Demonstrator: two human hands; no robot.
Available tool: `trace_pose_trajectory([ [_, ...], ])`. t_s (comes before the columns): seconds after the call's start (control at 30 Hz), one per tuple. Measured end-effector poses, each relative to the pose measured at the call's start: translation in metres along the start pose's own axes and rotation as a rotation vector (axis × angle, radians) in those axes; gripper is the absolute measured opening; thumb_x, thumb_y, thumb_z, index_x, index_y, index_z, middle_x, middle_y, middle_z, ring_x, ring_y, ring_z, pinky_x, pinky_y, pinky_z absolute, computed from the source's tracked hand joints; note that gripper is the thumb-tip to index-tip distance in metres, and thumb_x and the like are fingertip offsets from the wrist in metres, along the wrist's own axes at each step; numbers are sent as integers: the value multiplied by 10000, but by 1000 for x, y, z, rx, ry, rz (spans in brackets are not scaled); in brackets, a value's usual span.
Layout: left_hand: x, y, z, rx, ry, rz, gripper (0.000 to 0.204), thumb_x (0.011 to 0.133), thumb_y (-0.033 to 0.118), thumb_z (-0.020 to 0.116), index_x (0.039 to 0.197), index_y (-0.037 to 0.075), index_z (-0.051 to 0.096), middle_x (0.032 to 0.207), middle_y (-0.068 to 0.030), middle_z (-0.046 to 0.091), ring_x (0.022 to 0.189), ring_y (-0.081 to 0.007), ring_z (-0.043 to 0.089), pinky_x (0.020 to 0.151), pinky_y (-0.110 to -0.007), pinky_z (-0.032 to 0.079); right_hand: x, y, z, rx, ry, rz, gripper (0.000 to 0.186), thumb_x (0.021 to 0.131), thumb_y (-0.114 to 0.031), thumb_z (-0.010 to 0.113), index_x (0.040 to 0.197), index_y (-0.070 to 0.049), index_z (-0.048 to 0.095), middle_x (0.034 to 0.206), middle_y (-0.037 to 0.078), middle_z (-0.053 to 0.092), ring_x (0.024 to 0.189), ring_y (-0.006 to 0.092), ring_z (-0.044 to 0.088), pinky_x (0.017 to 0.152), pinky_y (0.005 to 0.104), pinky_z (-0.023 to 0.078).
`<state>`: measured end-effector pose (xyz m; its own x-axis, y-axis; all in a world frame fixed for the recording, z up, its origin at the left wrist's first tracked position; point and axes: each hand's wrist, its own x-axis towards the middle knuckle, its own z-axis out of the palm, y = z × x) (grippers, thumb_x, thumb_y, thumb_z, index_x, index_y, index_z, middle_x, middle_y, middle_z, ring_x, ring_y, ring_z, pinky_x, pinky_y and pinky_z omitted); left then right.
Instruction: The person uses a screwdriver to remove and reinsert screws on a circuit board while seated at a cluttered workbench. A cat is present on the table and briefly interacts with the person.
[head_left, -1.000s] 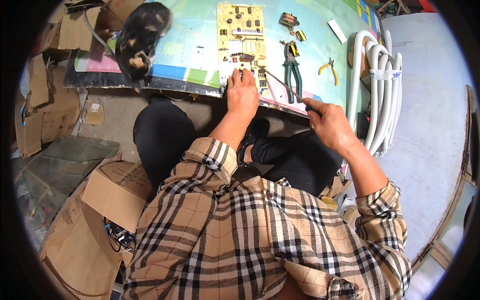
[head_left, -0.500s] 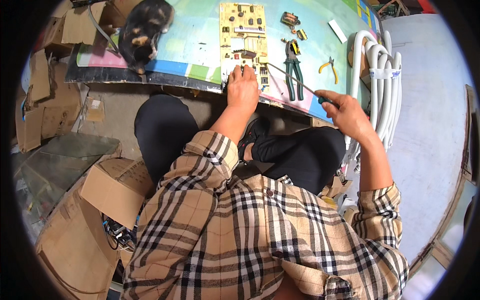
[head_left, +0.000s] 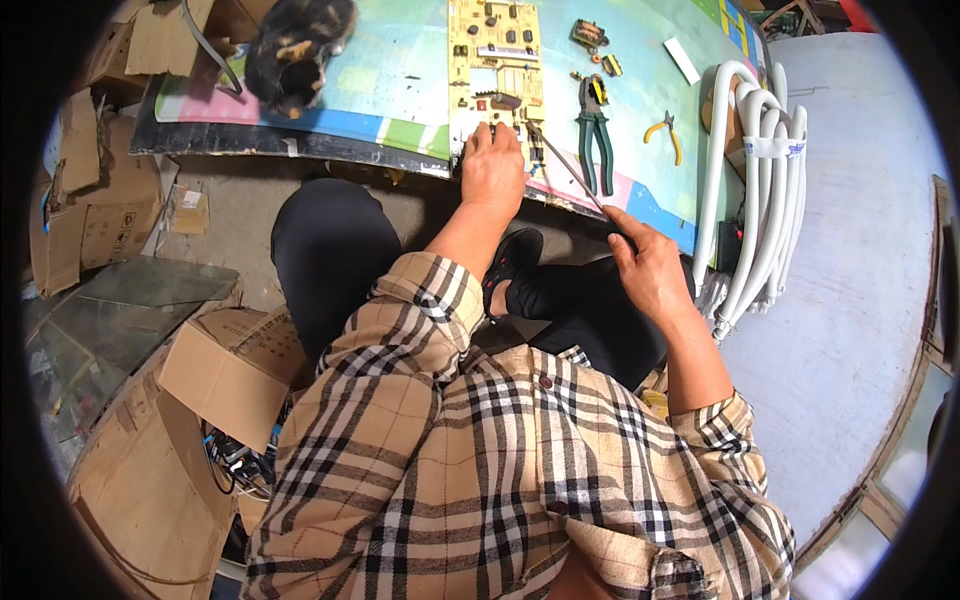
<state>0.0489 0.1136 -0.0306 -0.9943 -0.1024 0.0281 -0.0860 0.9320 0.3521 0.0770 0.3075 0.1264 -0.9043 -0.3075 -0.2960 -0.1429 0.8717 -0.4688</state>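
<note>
A long tan circuit board (head_left: pixel 463 85) studded with components lies on the table, its near end by the edge. My left hand (head_left: pixel 490 172) grips that near end, fingers curled over the components and partly hiding them. My right hand (head_left: pixel 650 262) is closed around the handle of a long-shafted screwdriver (head_left: pixel 570 170); the handle is mostly hidden in my fist. Its shaft slants up and left, with the tip at the right side of the board, just beyond my left fingers. Beside the shaft lie large green-handled pliers (head_left: pixel 596 140).
Small yellow-handled pliers (head_left: pixel 664 138) and a few removed copper-wound parts (head_left: pixel 590 35) lie right of the board. A cat (head_left: pixel 298 60) rests on the table at the left. Bundled white pipes (head_left: pixel 765 200) stand at the right edge. Cardboard boxes (head_left: pixel 225 375) crowd the left floor.
My right hand has come left and nearer to me, so the screwdriver shaft stands steeper. My left hand stays on the board. The cat has lifted and shifted its head.
</note>
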Motion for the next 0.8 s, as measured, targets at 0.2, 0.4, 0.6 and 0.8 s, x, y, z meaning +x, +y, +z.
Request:
trace_pose_trajectory([
  [0.2,0,2,0,9,-3,0,644,717,294,813,1249,5,594,1322,-97,549,1267,-324,465,1047,-401,412,-4,0,-11,-11,-32,99,350,923,-121,595,1271,-86,615,973,252,670,860,353,659,829,383,498],
  [0.4,0,1,1,-6,-21,-2,659,730,306,805,1275,9,582,1351,-97,534,1293,-328,445,1061,-401,405,-2,12,-11,3,-41,81,352,932,-120,587,1281,-84,607,1040,239,676,929,336,669,870,357,493],
  [0.6,-1,0,0,23,-21,10,676,745,327,793,1296,8,567,1364,-101,527,1285,-340,452,1062,-392,411,-8,14,-3,74,3,69,362,931,-114,586,1292,-95,599,1158,226,655,1096,371,627,946,368,472],
  [0.8,-1,5,-4,8,-19,27,680,703,282,829,1258,-7,566,1358,-121,523,1278,-352,456,1044,-405,427,-3,26,11,128,52,37,383,905,-112,599,1287,-117,601,1008,258,650,957,432,622,851,446,486],
])
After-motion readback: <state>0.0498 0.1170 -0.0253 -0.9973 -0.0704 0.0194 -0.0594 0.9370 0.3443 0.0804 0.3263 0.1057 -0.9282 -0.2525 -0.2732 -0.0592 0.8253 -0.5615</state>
